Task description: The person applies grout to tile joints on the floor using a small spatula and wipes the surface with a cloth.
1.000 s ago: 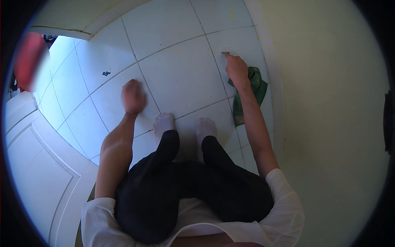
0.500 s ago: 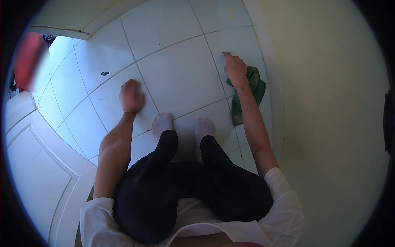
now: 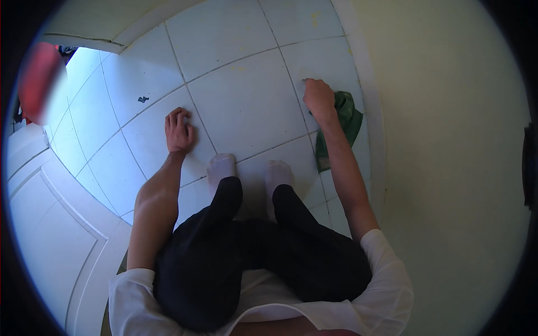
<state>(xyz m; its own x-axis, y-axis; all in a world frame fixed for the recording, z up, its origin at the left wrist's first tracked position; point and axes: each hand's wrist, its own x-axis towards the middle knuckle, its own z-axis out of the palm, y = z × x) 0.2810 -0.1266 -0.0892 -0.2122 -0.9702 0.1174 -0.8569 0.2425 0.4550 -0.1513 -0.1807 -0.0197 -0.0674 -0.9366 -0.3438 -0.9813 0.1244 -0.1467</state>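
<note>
My left hand [image 3: 178, 132] is over the tiled floor [image 3: 241, 106], with its fingers apart and slightly curled and nothing in it. Farther to the right, my right hand [image 3: 321, 102] is closed, knuckles up. A small dark tip [image 3: 305, 80] pokes out ahead of its fingers, too small to name. Partly under that hand and wrist lies a crumpled dark green cloth or bag [image 3: 337, 137], beside the wall's base.
A cream wall [image 3: 443, 140] rises along the right. Left of my left hand, a small dark scrap [image 3: 143, 99] lies on a tile. A white panelled door [image 3: 61, 235] stands at lower left, a red rounded object [image 3: 40, 84] beyond it. My socked feet [image 3: 222, 166] are between my hands.
The fingers of my left hand have spread from a blurred, closed-looking shape. My right hand has drawn slightly nearer to me, the small tip with it. The green cloth or bag stays put.
</note>
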